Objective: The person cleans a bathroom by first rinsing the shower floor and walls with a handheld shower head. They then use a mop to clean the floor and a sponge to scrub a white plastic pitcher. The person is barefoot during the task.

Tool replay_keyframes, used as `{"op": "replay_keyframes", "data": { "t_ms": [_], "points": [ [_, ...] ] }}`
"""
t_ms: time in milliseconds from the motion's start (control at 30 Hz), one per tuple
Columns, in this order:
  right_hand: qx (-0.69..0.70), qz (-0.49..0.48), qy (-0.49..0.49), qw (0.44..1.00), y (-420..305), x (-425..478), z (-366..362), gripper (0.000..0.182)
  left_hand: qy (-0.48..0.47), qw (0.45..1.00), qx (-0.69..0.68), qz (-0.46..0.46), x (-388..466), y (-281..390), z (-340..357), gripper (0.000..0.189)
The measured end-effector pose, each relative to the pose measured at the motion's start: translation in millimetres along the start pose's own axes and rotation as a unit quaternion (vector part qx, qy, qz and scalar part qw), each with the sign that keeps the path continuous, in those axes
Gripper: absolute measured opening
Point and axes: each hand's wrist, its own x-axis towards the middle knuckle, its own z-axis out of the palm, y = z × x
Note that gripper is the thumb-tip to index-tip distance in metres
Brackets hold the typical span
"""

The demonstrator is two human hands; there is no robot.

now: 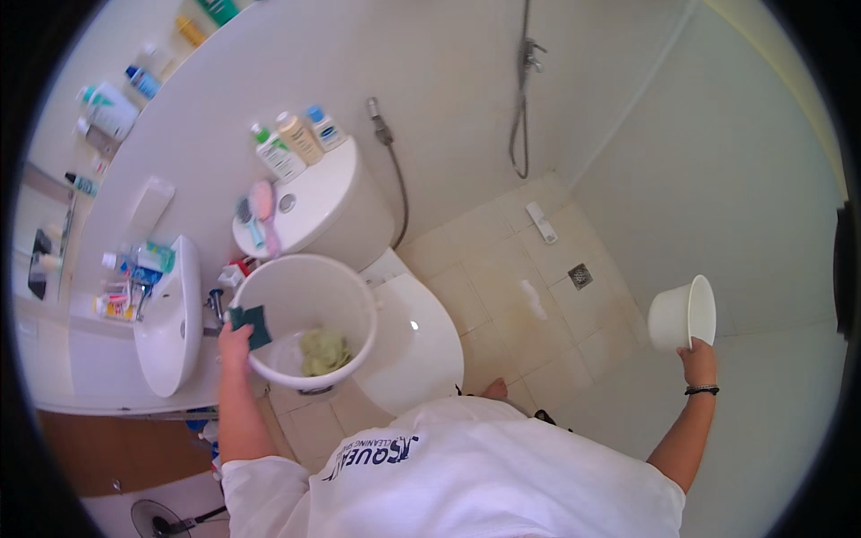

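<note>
My left hand point(234, 344) is at the left rim of a large white plastic bucket point(296, 279), with a dark green scouring pad point(257, 327) between thumb and fingers. Its fingers are partly hidden, and whether they also grip the rim I cannot tell. Inside the bucket lies a crumpled pale green cloth point(324, 352). Far to the right, my right hand point(698, 363) holds a small white plastic tub point(669, 317) by its rim. The tub is tipped on its side, its mouth facing right, beside the wall.
The bucket overlaps the closed toilet lid point(420, 350) in view. Bottles point(299, 138) and hairbrushes point(262, 205) stand or lie on the cistern point(316, 202). A washbasin point(176, 323) is at left. A floor drain point(580, 276) and a white object point(541, 223) are on the tiles.
</note>
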Motion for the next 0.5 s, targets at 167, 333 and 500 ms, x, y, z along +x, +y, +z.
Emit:
{"op": "replay_keyframes", "data": {
  "t_ms": [167, 333, 500],
  "points": [
    [-0.062, -0.104, -0.046, 0.992, -72, 10, 19, 0.021, -0.045, 0.974, -0.218, -0.050, -8, -41, 38, 0.024],
    [-0.068, -0.214, -0.074, 0.972, -169, 44, 9, 0.020, 0.010, 0.957, -0.275, -0.087, -42, -84, 70, 0.028],
    [-0.115, -0.359, -0.110, 0.920, -255, 99, 12, 0.016, 0.132, 0.945, -0.268, -0.133, -91, -116, 80, 0.026]
  ]
}}
